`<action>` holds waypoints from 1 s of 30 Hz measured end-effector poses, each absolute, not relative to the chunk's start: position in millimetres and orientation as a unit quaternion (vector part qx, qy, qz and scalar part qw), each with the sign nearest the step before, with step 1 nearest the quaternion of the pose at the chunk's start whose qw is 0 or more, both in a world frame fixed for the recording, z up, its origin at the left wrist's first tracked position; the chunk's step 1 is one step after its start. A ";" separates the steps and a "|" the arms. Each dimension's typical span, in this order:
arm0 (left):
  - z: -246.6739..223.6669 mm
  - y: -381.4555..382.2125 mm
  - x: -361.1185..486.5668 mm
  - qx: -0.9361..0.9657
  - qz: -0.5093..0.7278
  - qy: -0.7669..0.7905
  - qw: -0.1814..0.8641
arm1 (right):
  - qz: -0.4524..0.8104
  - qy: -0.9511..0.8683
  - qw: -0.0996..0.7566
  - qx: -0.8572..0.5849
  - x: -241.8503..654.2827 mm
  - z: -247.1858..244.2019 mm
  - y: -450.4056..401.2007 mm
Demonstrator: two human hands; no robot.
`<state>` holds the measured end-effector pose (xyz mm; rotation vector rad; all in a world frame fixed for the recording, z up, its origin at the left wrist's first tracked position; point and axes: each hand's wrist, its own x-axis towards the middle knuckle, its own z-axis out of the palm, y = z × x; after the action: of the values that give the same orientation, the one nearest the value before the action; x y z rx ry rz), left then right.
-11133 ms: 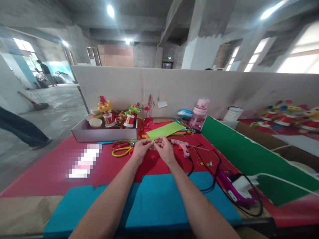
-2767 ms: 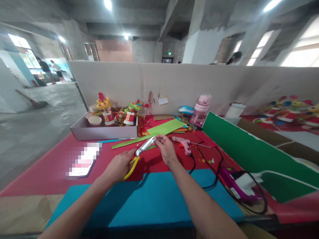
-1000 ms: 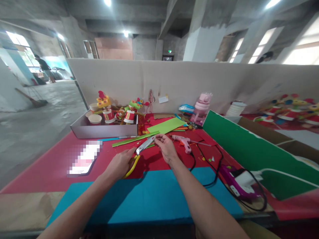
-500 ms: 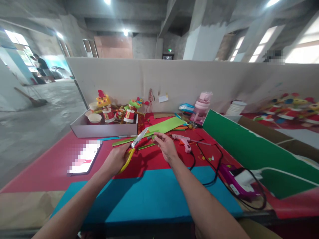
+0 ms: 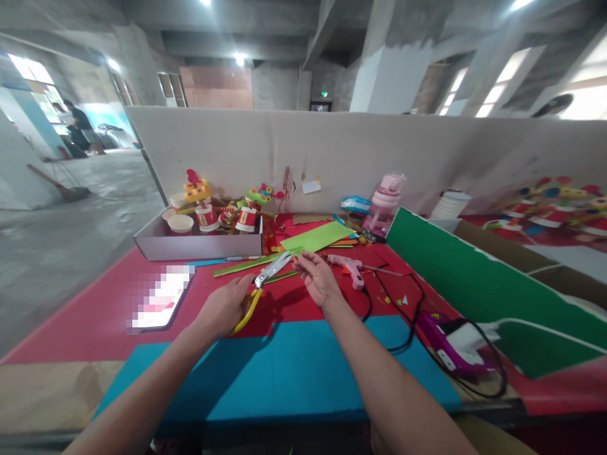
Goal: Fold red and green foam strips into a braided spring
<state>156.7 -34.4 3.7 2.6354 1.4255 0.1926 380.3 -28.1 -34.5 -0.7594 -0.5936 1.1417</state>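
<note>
Yellow-handled scissors [image 5: 247,311] are gripped in my left hand [image 5: 226,306], their blades pointing up and right, slightly parted. The blade tips reach the fingertips of my right hand [image 5: 317,277], which are pinched together on something too small to make out. Beyond the hands lies a light green sheet [image 5: 320,235], with narrow green strips [image 5: 239,268] under and beside the blades. A pink glue gun [image 5: 351,270] rests just right of my right hand.
At the left are a lit phone [image 5: 164,297] and a box [image 5: 199,248] of paper-cup figures. A blue board [image 5: 284,373] lies in front. On the right stand a green panel [image 5: 455,278] and a purple power strip [image 5: 439,341] with cables.
The scissors have swung lower and to the right, bringing their blades up to my right fingertips. My left hand has shifted slightly right. My right hand has hardly moved.
</note>
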 end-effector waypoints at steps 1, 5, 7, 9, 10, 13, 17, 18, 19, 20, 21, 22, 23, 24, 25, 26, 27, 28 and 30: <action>3.1 -34.8 157.0 0.875 0.060 0.475 0.069 | 0.517 -0.274 0.732 -0.347 380.2 -34.4 -28.3; 0.9 -36.3 158.6 0.877 0.058 0.472 0.074 | 0.506 -0.301 0.725 -0.357 378.7 -34.4 -28.8; 0.6 -37.4 159.7 0.878 0.060 0.469 0.078 | 0.504 -0.308 0.724 -0.357 377.8 -35.0 -28.7; 0.8 -38.7 160.8 0.877 0.062 0.469 0.081 | 0.506 -0.310 0.724 -0.352 377.0 -35.7 -28.5; 1.0 -39.3 161.3 0.877 0.062 0.470 0.080 | 0.508 -0.310 0.724 -0.349 376.6 -36.1 -28.3; 1.3 -40.5 162.7 0.878 0.063 0.469 0.075 | 0.513 -0.312 0.722 -0.345 375.3 -37.0 -28.2; 0.0 -40.6 163.6 0.878 0.067 0.467 0.075 | 0.514 -0.315 0.717 -0.349 373.8 -36.6 -29.4; -0.8 -40.4 163.7 0.878 0.071 0.467 0.077 | 0.515 -0.315 0.717 -0.349 373.6 -36.3 -29.8; -1.6 -40.2 163.8 0.879 0.076 0.465 0.079 | 0.517 -0.314 0.717 -0.348 373.3 -36.0 -30.2; -2.5 -39.9 164.0 0.879 0.081 0.463 0.081 | 0.518 -0.311 0.718 -0.345 373.1 -35.8 -30.4; -3.5 -39.5 164.2 0.879 0.085 0.461 0.083 | 0.520 -0.308 0.719 -0.343 373.0 -35.7 -30.5; -4.4 -39.2 164.4 0.879 0.088 0.460 0.086 | 0.522 -0.306 0.720 -0.340 372.9 -35.7 -30.5; -5.2 -38.8 164.7 0.879 0.088 0.461 0.088 | 0.524 -0.303 0.720 -0.339 372.9 -35.9 -30.5; -5.8 -38.5 165.0 0.878 0.087 0.462 0.089 | 0.525 -0.301 0.720 -0.339 373.0 -36.2 -30.3; -6.4 -38.2 165.3 0.877 0.085 0.465 0.089 | 0.526 -0.300 0.719 -0.340 373.1 -36.5 -30.2; -6.8 -38.0 165.4 0.876 0.085 0.467 0.088 | 0.528 -0.300 0.718 -0.341 373.2 -36.8 -30.1; -7.2 -37.8 165.5 0.875 0.086 0.468 0.087 | 0.530 -0.299 0.716 -0.342 373.3 -37.0 -30.1; -7.6 -37.6 165.5 0.876 0.088 0.467 0.085 | 0.531 -0.299 0.715 -0.342 373.4 -37.1 -30.2; -8.3 -37.3 165.2 0.877 0.092 0.464 0.082 | 0.534 -0.297 0.714 -0.342 373.6 -36.9 -30.6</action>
<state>165.2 -37.3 -8.3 2.6214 1.3866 0.2756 373.6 -30.6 -36.9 -0.7573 -0.6587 1.1827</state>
